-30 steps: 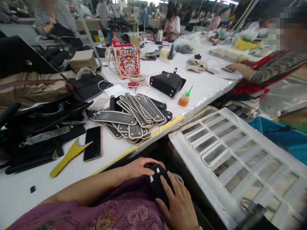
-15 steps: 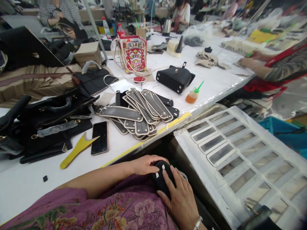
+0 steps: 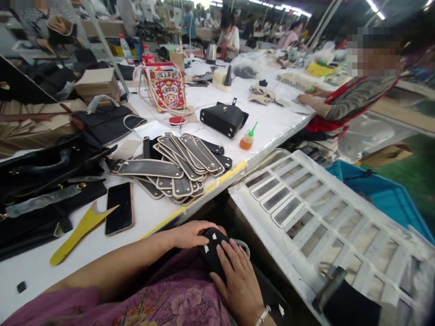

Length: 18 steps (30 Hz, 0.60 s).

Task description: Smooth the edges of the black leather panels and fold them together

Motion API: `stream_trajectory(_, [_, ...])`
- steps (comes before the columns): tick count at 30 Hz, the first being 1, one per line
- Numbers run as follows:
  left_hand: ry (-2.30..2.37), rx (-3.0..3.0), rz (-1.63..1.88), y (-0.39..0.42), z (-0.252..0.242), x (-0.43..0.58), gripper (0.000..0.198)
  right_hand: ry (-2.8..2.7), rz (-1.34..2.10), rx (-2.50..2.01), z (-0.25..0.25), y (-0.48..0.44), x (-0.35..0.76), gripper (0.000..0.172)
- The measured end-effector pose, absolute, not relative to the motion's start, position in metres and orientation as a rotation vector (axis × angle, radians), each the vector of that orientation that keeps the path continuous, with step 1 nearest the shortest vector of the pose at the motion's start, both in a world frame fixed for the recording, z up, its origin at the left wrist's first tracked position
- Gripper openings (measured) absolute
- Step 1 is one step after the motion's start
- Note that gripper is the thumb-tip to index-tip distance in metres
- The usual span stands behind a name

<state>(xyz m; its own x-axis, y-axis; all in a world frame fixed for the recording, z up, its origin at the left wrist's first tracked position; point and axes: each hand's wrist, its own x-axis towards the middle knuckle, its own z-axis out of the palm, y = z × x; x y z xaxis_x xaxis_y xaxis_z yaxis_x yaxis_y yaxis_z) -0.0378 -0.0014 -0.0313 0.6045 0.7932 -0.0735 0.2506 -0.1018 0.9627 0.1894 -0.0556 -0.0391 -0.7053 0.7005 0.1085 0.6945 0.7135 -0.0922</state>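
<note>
A black leather handbag (image 3: 214,249) lies on my lap, with small white pieces on the face turned up to me. A loop that looks like a plastic-wrapped handle shows beyond my right fingers. My left hand (image 3: 192,234) grips the far left end, its thumb on top and its fingers mostly hidden round the edge. Across the near side my right hand (image 3: 239,276) holds the bag, fingers stretched over the black surface and thumb apart. Ahead on the table lies a pile of grey-black straps with pale edges (image 3: 180,165).
A phone (image 3: 118,209) and a yellow forked tool (image 3: 78,235) lie left. Beyond the straps are another black handbag (image 3: 222,118) and a glue bottle (image 3: 247,140). At right stand a white slotted board (image 3: 306,179) and blue crate (image 3: 380,190). A co-worker (image 3: 353,102) sits far right.
The view has swung right and up, so the table shifts left and more of the co-worker and blue crate shows. Both hands stay on the handbag, almost unchanged.
</note>
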Motion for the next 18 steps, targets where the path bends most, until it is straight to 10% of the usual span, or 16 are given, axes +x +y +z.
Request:
stream_trajectory(7, [0.958,2.093,0.316,0.001,-0.009,-0.027,0.085,-2.494,0.207,-1.535,-0.046,-0.070,0.215,0.094])
stream_trajectory(18, [0.869,2.439,0.325,0.001,-0.033,0.013,0.070,-2.444,0.466,-1.593,-0.038,-0.059,0.212,0.067])
